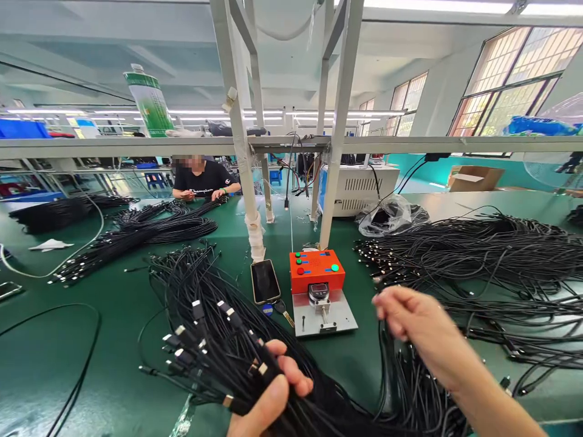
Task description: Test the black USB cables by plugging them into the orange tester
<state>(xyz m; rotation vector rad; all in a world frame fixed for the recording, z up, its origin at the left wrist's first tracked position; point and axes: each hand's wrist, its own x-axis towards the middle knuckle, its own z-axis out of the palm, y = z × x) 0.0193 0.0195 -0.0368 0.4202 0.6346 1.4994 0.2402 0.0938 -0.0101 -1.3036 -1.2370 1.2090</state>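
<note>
My left hand (273,388) is closed around a thick bunch of black USB cables (214,358), whose metal-tipped plugs fan out toward the left. To the right, my right hand (410,312) pinches a black cable (382,358) between thumb and fingers; it hangs down toward the loose cables below. The end of that cable is mostly hidden by the fingers. Between and beyond my hands stands an orange test box (317,270) with green and red buttons. A round digital gauge (318,292) sits before it on a metal plate (339,318).
A phone (265,281) lies left of the orange box, beside a key (285,312). More black cables (478,249) are heaped at right, another bundle (159,224) at back left. White frame posts (341,121) rise from the green table (109,358). A co-worker (204,179) sits opposite.
</note>
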